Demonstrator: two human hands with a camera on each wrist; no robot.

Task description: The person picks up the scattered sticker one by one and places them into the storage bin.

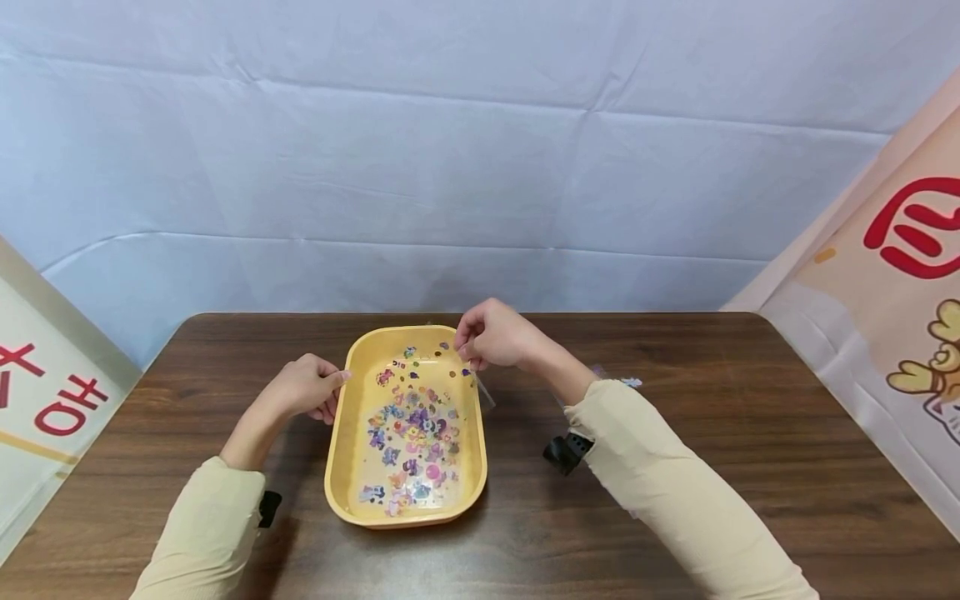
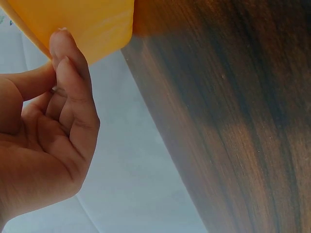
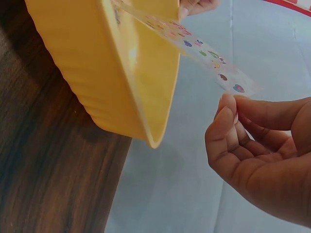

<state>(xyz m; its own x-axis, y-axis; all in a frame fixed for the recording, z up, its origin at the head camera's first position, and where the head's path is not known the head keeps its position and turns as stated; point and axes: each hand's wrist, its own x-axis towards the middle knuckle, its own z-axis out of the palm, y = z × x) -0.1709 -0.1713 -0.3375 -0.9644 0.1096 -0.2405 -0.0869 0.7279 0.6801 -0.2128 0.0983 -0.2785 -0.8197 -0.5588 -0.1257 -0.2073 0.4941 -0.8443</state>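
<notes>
A yellow tray with rounded corners stands on the table, left of the middle. My left hand holds its left rim between thumb and fingers; in the left wrist view, the thumb and fingertips meet at the tray edge. A clear sticker sheet printed with small colourful figures slants up out of the tray. Its corner is pinched between the thumb and index finger of my right hand, above the tray's far right corner. In the head view many more printed figures show across the tray's floor.
Clear plastic with a small blue print lies on the dark wooden table, partly behind the right forearm. A transparent strip sticks out beside the tray's right wall. Pale cloth hangs behind the table, with printed banners at both sides.
</notes>
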